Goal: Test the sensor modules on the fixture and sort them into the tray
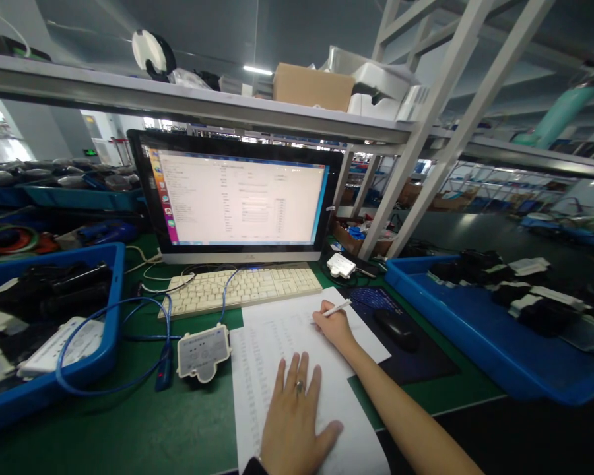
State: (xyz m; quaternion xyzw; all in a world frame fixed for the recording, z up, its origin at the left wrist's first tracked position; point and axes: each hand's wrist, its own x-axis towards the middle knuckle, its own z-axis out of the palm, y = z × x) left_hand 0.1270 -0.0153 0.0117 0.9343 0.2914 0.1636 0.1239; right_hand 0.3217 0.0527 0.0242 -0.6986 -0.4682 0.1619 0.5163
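My left hand [297, 415] lies flat with spread fingers on the sheets of paper [252, 389], a ring on one finger. Columns of handwriting run down the sheet, too blurred to read. In my right hand [334, 326] is a white pen [337, 307], its tip end hidden by my fingers near the upper sheet. Left of the paper rests a grey-white device [204, 353] with a printed label and a blue cable at its top. Behind the sheets stands a keyboard [247, 289], below a lit monitor [242, 198] showing a form-like window.
Blue bins with black and white parts flank me, one bin [111, 316] at left and another bin [475, 343] at right. A black mouse [395, 328] sits on a dark mouse pad [426, 366]. Blue cable [123, 390] loops across the green mat. Overhead runs a shelf [202, 95] with a cardboard box [311, 87].
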